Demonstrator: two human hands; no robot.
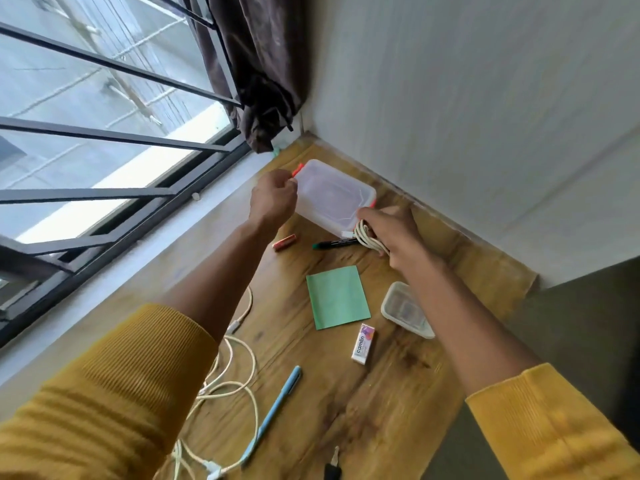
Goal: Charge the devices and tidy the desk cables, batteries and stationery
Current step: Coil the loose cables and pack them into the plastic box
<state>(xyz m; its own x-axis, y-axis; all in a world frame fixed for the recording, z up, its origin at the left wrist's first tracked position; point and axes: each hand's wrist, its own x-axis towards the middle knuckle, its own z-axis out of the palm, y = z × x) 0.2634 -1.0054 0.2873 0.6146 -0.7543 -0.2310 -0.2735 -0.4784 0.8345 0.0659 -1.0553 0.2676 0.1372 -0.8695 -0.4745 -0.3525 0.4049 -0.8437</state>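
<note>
Left hand (274, 199) pinches orange clip (297, 169) at far corner of lidded plastic box (334, 194). Right hand (393, 233) grips coiled cable (369, 237) against box's near corner. Risk: box skids toward wall as clip pops; coil loosens, drops onto marker (335, 244) beside box.

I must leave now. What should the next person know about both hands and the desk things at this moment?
Left hand: pinches the orange clip at the clear box corner.
Right hand: holds a coiled white cable beside the box.
Done: that one cable is coiled.
Left on the desk: battery, black marker, green notepad, eraser, blue pen, loose cables, small tray.
Charging: no device visible.
</note>
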